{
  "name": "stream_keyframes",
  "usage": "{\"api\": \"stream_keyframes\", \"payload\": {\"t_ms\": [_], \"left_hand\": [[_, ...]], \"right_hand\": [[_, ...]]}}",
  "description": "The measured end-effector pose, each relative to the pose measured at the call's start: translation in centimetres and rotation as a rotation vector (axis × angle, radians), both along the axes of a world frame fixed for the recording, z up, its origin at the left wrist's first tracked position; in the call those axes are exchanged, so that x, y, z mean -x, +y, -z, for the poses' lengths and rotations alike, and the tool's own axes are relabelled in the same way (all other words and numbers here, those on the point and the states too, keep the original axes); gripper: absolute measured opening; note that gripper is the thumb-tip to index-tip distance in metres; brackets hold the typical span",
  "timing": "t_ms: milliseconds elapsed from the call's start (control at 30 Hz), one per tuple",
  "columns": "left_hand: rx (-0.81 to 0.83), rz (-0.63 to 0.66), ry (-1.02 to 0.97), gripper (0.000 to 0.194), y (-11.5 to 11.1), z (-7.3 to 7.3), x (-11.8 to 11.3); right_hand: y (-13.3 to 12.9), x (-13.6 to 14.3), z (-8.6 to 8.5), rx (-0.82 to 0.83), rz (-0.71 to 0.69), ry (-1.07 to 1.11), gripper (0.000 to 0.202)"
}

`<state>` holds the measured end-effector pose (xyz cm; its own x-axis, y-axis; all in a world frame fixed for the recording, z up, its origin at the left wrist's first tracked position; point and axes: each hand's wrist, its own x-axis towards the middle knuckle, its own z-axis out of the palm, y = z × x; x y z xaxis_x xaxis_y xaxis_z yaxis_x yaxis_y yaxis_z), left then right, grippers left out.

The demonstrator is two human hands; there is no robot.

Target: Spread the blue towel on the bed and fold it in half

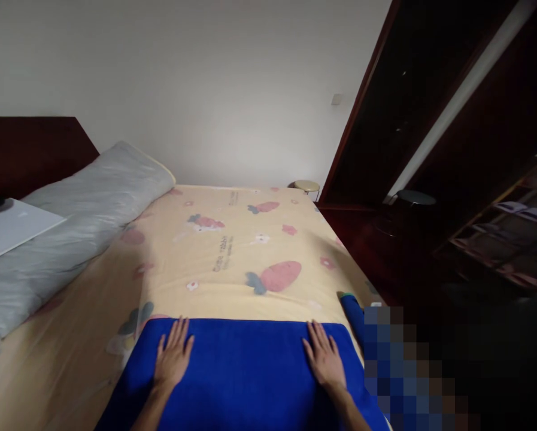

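So the person's 2 hands, left [173, 356] and right [325, 358], are empty, fingers slightly apart, flat on the blue cloth [250, 368].

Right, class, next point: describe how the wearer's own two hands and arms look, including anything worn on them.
The left hand and right hand are ungloved, with no ring, watch or bracelet visible. The left forearm and right forearm show no sleeve up to the picture's edge. Fine markings are too small to tell.
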<state>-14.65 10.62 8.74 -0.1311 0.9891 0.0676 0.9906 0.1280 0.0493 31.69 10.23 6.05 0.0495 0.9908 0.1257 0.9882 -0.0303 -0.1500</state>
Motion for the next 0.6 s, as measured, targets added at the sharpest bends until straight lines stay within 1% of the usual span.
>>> {"api": "stream_keyframes", "payload": {"t_ms": [33,67,100,133,167,200,233,300,367,400,433,467,500,533,567,600], "left_hand": [[0.023,-0.048,0.023,0.057,-0.2,-0.1,2.6],[0.038,-0.072,0.051,0.058,-0.4,-0.2,4.6],[0.040,-0.092,0.079,0.059,-0.7,-0.3,5.9],[0.029,-0.093,0.101,0.060,-0.9,-0.4,6.3],[0.005,-0.073,0.112,0.060,-1.1,-0.5,5.7],[-0.025,-0.032,0.110,0.060,-1.3,-0.5,4.2],[-0.058,0.031,0.095,0.059,-1.6,-0.5,1.9],[-0.097,0.203,0.027,0.056,-2.3,-0.2,-4.1],[-0.122,0.327,-0.040,0.055,-3.3,0.4,-10.0],[-0.126,0.394,-0.062,0.056,-3.9,0.8,-12.1],[-0.118,0.431,-0.076,0.056,-4.5,1.1,-13.4],[-0.104,0.429,-0.084,0.056,-5.1,1.4,-13.5],[-0.088,0.401,-0.084,0.055,-5.8,1.7,-12.7],[-0.073,0.343,-0.078,0.054,-6.5,1.9,-10.8],[-0.062,0.277,-0.066,0.054,-7.3,2.1,-8.1],[-0.063,0.210,-0.047,0.054,-8.1,2.4,-4.7]], "right_hand": [[-0.2,-2.6,0.4,-0.029,0.041,-0.021,0.071],[-0.4,-4.6,0.7,-0.071,0.071,-0.039,0.077],[-0.6,-5.7,0.9,-0.117,0.095,-0.051,0.084],[-0.7,-5.8,1.0,-0.164,0.113,-0.056,0.089],[-0.9,-4.9,1.0,-0.204,0.118,-0.054,0.091],[-1.2,-3.0,0.8,-0.232,0.100,-0.045,0.089],[-1.5,-0.3,0.6,-0.249,0.069,-0.028,0.083],[-2.4,6.5,0.0,-0.226,-0.111,0.024,0.065],[-3.6,12.8,-0.4,-0.190,-0.258,0.082,0.058],[-4.3,15.0,-0.5,-0.170,-0.308,0.101,0.056],[-5.0,16.2,-0.5,-0.148,-0.330,0.117,0.055],[-5.6,16.4,-0.5,-0.124,-0.332,0.125,0.055],[-6.2,15.5,-0.4,-0.102,-0.313,0.125,0.055],[-6.9,13.7,-0.2,-0.084,-0.272,0.117,0.056],[-7.5,11.2,0.0,-0.074,-0.217,0.101,0.058],[-8.2,8.2,0.4,-0.076,-0.149,0.073,0.059]]}}
